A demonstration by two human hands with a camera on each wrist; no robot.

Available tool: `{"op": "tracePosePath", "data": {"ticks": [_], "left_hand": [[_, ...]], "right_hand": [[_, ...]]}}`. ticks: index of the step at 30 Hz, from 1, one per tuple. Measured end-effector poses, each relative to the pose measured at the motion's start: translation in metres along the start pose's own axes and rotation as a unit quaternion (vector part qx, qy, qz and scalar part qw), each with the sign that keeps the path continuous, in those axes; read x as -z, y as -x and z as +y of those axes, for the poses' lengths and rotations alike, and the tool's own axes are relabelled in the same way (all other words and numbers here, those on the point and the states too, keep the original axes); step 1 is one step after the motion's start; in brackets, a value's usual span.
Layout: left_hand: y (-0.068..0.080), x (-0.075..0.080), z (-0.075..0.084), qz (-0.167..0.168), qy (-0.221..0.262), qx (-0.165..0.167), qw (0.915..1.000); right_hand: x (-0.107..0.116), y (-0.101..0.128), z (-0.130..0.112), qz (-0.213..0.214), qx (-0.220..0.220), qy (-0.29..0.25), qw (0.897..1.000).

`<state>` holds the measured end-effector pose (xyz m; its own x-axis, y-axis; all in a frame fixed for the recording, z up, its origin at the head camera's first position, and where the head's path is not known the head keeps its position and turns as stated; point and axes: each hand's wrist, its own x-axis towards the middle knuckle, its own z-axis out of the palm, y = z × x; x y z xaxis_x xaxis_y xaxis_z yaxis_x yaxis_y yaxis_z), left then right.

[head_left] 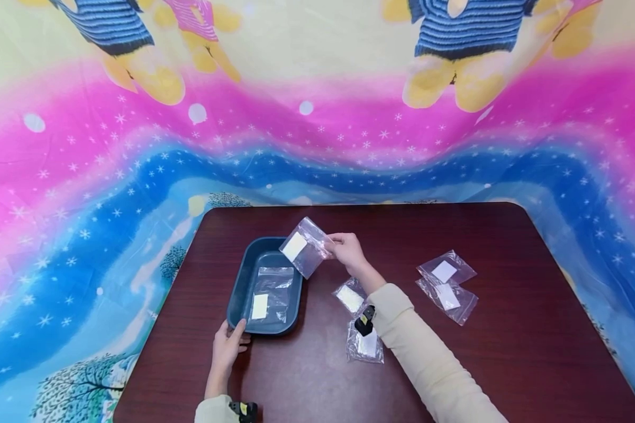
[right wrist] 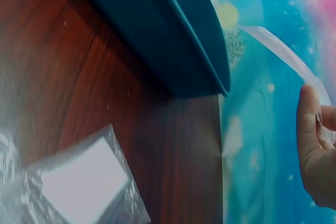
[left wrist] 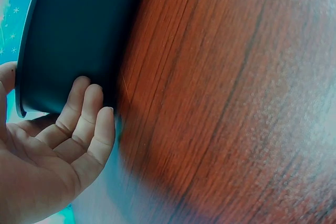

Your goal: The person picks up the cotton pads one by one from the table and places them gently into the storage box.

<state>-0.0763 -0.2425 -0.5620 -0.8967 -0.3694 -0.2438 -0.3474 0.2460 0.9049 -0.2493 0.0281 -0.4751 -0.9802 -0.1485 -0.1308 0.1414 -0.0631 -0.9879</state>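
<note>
Just clear bag (head_left: 305, 247) w/ white label

Left hand (head_left: 226, 348) low, fingers straight, thumb (head_left: 238, 330) raised; right hand (head_left: 347, 252) extended forward, fingertips pinched, cream-sleeved forearm (head_left: 428, 358) angled.

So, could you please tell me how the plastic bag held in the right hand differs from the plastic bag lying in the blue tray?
The held bag is pinched by the right hand and hangs tilted above the blue tray; the tray bag lies flat inside it, untouched. The held bag's white card sits toward its upper left, the tray bag's toward its lower left. Both are clear plastic bags, each with a white card inside.
</note>
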Motion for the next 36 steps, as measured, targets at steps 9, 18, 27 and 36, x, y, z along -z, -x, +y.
{"op": "tracePosePath", "data": {"ticks": [9, 18, 27, 36], "left_hand": [[0.000, -0.001, -0.001, 0.007, -0.002, 0.000, 1.0000], [0.000, 0.000, -0.002, -0.001, -0.007, 0.005, 1.0000], [0.002, -0.001, -0.001, 0.004, -0.004, 0.002, 1.0000], [0.001, -0.001, 0.000, 0.003, 0.005, 0.004, 1.0000]], "right_hand": [[-0.030, 0.000, 0.010, -0.005, -0.026, 0.004, 1.000], [-0.051, 0.006, 0.022, -0.038, -0.044, -0.017, 0.998], [-0.066, 0.014, 0.031, -0.061, -0.055, -0.017, 0.996], [-0.080, 0.027, 0.025, -0.092, -0.078, 0.039, 0.992]]}}
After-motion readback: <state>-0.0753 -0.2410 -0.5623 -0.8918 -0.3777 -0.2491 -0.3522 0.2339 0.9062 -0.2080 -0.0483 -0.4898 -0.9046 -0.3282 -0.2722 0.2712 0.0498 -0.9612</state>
